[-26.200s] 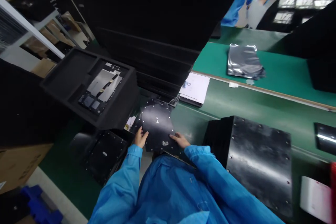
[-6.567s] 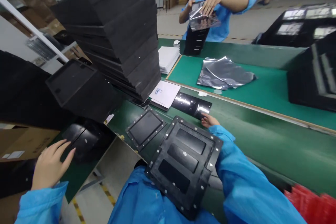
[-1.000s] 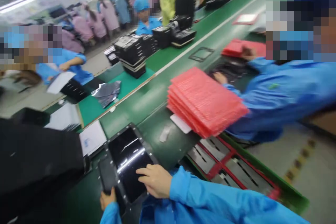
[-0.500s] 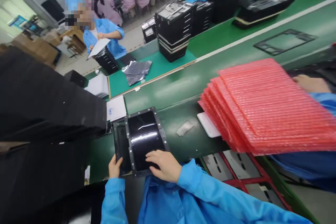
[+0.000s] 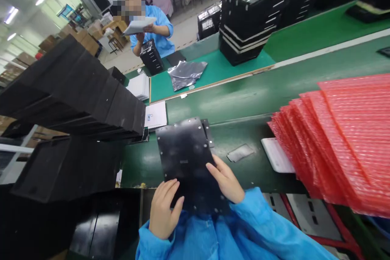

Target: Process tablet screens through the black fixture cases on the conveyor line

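Observation:
Both my hands hold a flat black plate (image 5: 183,158) with small metal rivets along its edges, raised above the green conveyor belt and tilted. My left hand (image 5: 164,209) grips its lower left edge, and my right hand (image 5: 224,178) lies along its lower right side. Behind the plate, the edge of a black frame (image 5: 207,132) shows, mostly hidden. A stack of red bubble bags (image 5: 335,142) lies to the right of my right hand, beyond reach of its fingers.
Stacked black foam trays (image 5: 76,93) stand at the left of the belt. A white sheet (image 5: 155,114) and a grey strip (image 5: 240,152) lie on it. Across the belt, a silver bag (image 5: 186,75) rests on a green mat, near a co-worker (image 5: 149,36) holding white paper.
The black plate has been lifted off the belt and turned, now showing a flat dark face instead of glossy windows. My view has swung, bringing the red bags closer on the right.

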Tool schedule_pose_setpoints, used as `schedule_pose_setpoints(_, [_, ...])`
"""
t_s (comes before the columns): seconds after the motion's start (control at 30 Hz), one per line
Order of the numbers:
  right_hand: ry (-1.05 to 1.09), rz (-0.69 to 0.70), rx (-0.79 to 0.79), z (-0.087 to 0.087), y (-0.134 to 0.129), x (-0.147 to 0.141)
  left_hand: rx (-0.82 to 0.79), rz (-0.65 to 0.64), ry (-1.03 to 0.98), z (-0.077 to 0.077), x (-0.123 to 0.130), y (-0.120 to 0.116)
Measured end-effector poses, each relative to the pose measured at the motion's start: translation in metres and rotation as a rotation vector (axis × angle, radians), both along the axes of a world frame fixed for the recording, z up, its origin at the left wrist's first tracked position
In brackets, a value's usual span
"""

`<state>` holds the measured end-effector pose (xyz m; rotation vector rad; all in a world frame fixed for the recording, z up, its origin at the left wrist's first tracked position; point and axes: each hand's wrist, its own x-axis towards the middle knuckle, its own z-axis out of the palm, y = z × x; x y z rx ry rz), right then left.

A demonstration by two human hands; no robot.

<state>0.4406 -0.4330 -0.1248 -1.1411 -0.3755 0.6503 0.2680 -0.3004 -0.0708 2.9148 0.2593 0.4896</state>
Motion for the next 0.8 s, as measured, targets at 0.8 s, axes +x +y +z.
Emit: schedule_pose_setpoints(0.8, [0.148, -0.886, -0.575, -0.037, -0.033, -0.112, -1.007, 0.062, -0.025, -0.105, 0.214, 0.187])
